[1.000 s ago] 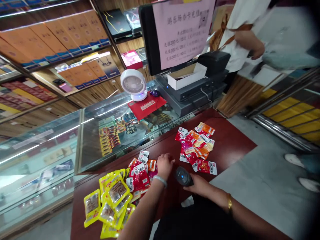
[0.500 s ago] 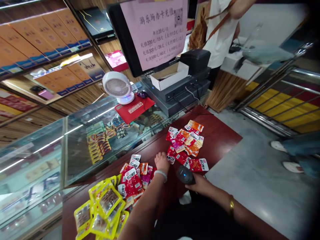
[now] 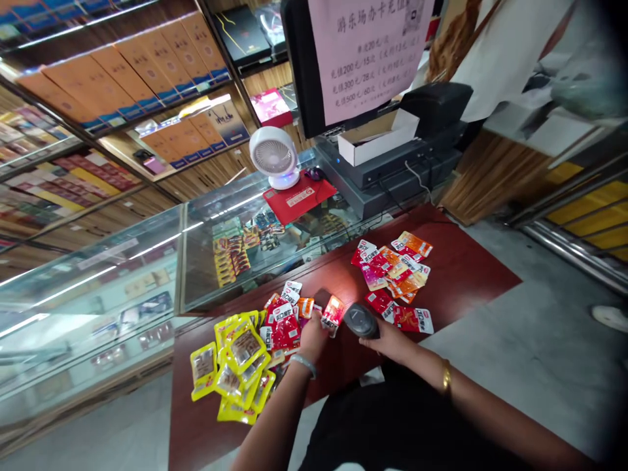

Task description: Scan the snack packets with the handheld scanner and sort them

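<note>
My left hand [image 3: 314,337] is closed on a small red-and-orange snack packet [image 3: 334,313], held up a little above the brown tabletop. Facing that packet is a dark barcode scanner [image 3: 361,320], its handle gripped in my right hand [image 3: 385,340]. Reddish light falls on the table just beyond them. Left of my left hand lies a heap of red packets [image 3: 285,327], and beside it a pile of yellow-edged snack packets [image 3: 245,347] with clear windows. Another spread of red and orange packets [image 3: 400,268] lies to the right, past the scanner.
Behind the brown table [image 3: 471,261] runs a glass display counter [image 3: 201,203]. A white fan [image 3: 273,154], a red mat [image 3: 294,204], an open white box [image 3: 377,139] and a monitor with a paper sign [image 3: 373,59] stand there. Metal railings [image 3: 579,242] and a person in white [image 3: 510,52] are at the right.
My left hand has picked up a packet from the right-hand group and brought it before the scanner. The scanner's blue light no longer shows. The camera view has shifted left.
</note>
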Available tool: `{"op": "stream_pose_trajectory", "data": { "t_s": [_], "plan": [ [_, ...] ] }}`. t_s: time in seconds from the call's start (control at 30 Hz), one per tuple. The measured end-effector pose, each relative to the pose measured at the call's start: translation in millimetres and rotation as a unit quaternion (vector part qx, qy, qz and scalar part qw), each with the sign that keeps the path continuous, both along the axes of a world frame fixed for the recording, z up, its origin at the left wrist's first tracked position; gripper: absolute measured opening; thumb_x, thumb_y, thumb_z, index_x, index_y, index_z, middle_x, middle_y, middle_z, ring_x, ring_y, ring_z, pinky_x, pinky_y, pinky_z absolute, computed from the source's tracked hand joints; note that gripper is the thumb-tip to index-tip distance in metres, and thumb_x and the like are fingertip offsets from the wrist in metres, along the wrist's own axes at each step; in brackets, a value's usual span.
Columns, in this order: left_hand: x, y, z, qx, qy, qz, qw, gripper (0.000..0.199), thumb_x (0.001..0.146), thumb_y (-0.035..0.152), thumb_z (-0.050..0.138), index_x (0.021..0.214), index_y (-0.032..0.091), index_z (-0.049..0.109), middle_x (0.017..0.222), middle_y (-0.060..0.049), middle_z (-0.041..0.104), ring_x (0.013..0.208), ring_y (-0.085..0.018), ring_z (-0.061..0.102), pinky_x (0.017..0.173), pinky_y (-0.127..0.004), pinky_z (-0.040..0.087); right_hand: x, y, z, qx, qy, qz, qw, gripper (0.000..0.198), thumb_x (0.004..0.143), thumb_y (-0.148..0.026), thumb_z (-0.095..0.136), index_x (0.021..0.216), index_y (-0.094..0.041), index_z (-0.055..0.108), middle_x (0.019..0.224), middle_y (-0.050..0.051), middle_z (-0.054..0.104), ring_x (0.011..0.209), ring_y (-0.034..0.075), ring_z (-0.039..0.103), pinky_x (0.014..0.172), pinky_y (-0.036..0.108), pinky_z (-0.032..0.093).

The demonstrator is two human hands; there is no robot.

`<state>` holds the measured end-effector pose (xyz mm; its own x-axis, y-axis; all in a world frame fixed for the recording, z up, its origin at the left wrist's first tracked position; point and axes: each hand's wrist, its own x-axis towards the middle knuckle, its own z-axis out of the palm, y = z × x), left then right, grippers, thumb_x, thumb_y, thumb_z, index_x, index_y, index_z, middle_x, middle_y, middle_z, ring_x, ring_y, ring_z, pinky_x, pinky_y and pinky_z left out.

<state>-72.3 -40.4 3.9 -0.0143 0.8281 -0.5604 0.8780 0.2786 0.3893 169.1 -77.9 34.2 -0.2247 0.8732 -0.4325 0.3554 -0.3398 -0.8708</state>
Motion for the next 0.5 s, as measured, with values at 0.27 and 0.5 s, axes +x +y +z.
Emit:
{"op": "stream_pose_trajectory", "data": {
  "t_s": [0.27, 0.5],
  "plan": [
    [-21.0, -9.1, 41.4, 0.269, 0.183, -0.013, 0.945, 0.057, 0.081, 0.028, 0.063, 0.134, 0.015, 0.046, 0.132, -0.017, 0.052, 0.122, -0.031, 0.046, 0.103, -0.045, 0.035, 16.0, -21.5, -14.5, -0.013, 0.008, 0.033, 0.999, 0.052, 0.067, -0.038, 0.078, 0.114, -0.017, 0.068, 0.112, 0.012, 0.074, 0.105, 0.033, 0.068, 0.094, 0.044, 0.05],
    [119.5, 49.1, 8.7, 0.204, 0.01, -0.357, 0.912, 0.053, 0.085, 0.024, 0.059, 0.137, 0.033, 0.051, 0.133, -0.009, 0.052, 0.117, -0.028, 0.047, 0.096, -0.041, 0.038, 50.8, -50.1, -22.3, -0.068, -0.019, 0.002, 0.998, 0.046, 0.067, -0.034, 0.076, 0.109, -0.017, 0.069, 0.103, 0.009, 0.076, 0.097, 0.032, 0.069, 0.088, 0.042, 0.053]
  ]
}}
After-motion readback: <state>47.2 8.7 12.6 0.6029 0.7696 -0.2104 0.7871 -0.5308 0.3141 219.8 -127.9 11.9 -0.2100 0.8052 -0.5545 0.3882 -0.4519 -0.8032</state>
